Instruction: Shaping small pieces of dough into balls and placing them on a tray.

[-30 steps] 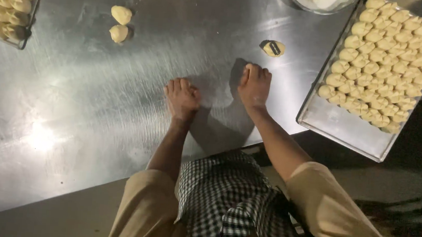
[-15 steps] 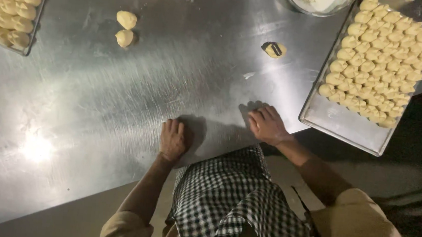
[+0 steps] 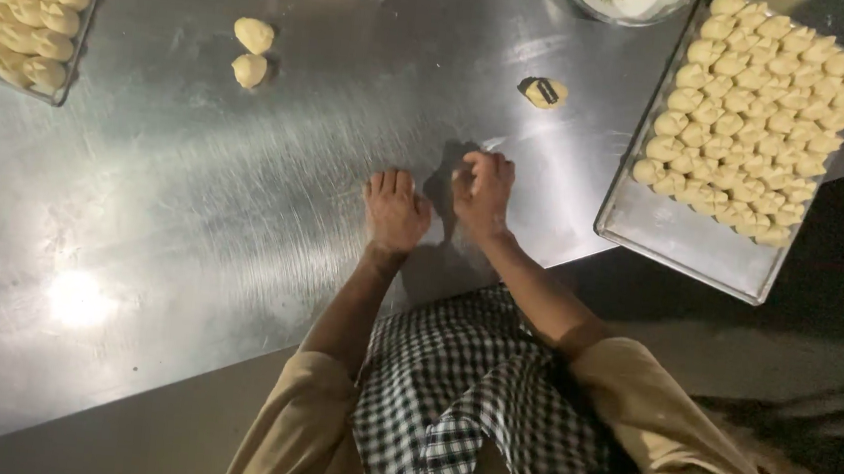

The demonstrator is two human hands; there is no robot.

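Observation:
My left hand (image 3: 394, 210) lies flat, palm down, on the steel table (image 3: 194, 199), fingers pointing away from me. Just to its right, my right hand (image 3: 483, 187) rests on the table with its fingers curled under; nothing shows in it. The two hands are almost touching. A small piece of dough with a dark mark (image 3: 545, 92) lies beyond the right hand. Two pale dough balls (image 3: 252, 51) sit further off to the left.
A metal tray (image 3: 687, 250) with several rows of shaped dough pieces lies at the right, hanging over the table edge. Another filled tray (image 3: 15, 81) is at the far left corner. A bowl (image 3: 626, 0) stands at the top. My checked apron fills the bottom.
Both hands have come together near the middle of the table edge. The right hand moved left and curled its fingers; the left hand slid forward and to the right.

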